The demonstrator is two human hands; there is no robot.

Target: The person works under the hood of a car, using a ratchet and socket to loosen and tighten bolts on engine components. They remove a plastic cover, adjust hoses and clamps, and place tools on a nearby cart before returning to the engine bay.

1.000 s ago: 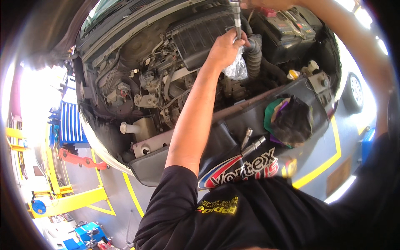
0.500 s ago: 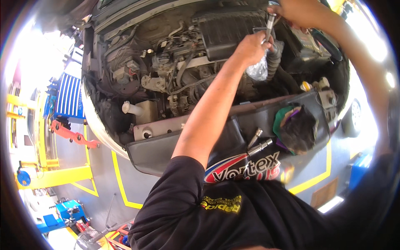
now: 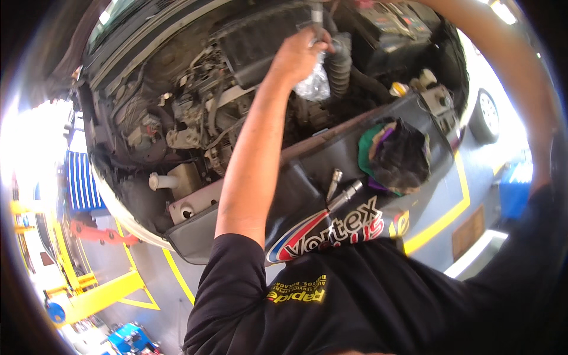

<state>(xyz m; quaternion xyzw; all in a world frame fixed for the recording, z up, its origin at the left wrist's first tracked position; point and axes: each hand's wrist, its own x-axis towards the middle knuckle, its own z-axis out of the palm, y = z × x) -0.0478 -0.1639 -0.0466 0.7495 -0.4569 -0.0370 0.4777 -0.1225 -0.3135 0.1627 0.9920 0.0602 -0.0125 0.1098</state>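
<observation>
My left hand (image 3: 303,54) reaches over the engine bay, its fingers closed round a chrome socket tool (image 3: 317,13) that stands roughly upright and runs out at the top edge. Just below that hand hangs a crumpled clear plastic wrapping (image 3: 313,86), beside a ribbed intake hose (image 3: 339,74). The black air filter box (image 3: 254,50) lies left of the hand. Of my right arm, only the forearm (image 3: 497,41) shows, crossing the upper right; the hand itself lies beyond the top edge.
A dark protective cover (image 3: 307,168) drapes over the car's front edge. Two chrome sockets (image 3: 342,193) and a bunched black, green and purple cloth (image 3: 401,158) lie on it. The battery (image 3: 396,26) sits at the back right; a white-capped reservoir (image 3: 184,179) stands front left.
The whole view has shifted, so the engine bay and my left hand appear farther left and higher. My right hand has passed out of the picture. The left hand still grips the tool.
</observation>
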